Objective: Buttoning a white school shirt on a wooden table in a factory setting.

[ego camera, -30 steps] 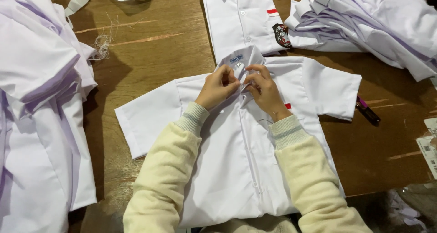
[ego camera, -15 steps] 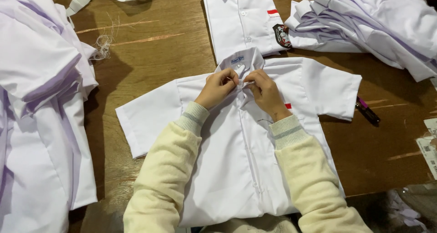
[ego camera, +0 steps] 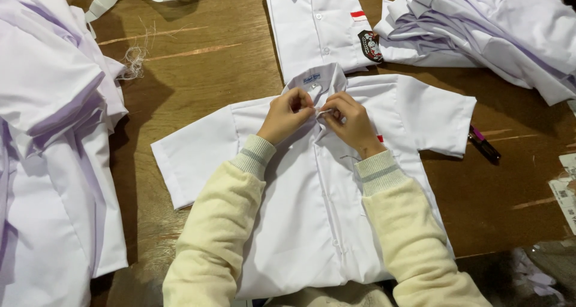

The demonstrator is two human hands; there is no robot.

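Together, our left hand (ego camera: 287,116) and right hand (ego camera: 351,122) pinch the white shirt (ego camera: 312,223) just below its collar. Another shirt (ego camera: 318,25) lies at twelve o'clock.

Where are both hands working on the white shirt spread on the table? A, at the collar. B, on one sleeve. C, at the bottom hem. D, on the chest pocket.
A: the left hand and right hand meet just below the collar of the white shirt.

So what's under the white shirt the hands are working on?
The white shirt lies flat on the brown wooden table, bare around it. Anything beneath the shirt is covered and cannot be seen.
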